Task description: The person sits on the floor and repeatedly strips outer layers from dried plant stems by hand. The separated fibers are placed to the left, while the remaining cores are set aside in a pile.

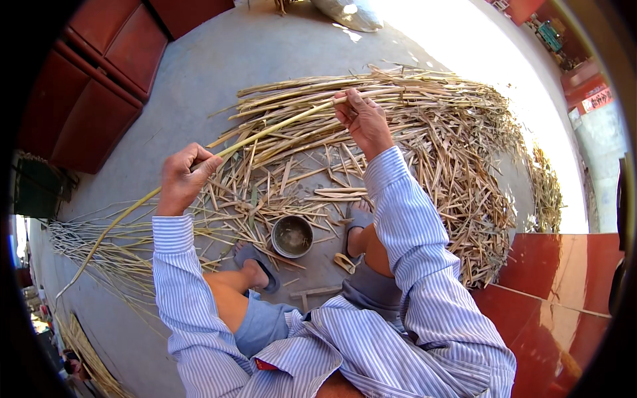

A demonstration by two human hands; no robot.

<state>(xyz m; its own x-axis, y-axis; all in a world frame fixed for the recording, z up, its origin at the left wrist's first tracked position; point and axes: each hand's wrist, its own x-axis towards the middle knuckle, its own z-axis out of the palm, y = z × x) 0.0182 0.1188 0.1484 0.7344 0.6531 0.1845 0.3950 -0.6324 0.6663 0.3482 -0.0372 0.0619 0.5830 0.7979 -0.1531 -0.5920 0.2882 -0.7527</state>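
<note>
A long, yellow-green reed stalk runs slantwise between my hands. My left hand is closed round it, thumb along the top, and its thin tail curves down to the floor at the left. Farther off and to the right, my right hand pinches the stalk near its upper end between thumb and fingertips. Beneath the stalk lies a heap of dry reed stalks. Split husks and leaf scraps spread to the right of it. A round metal bowl stands on the floor between my sandalled feet.
Thin, bare stalks fan out at my left. Dark red panelled furniture stands at the far left, glossy red panels at the right. A pale sack lies at the back. A wooden piece is near my knees.
</note>
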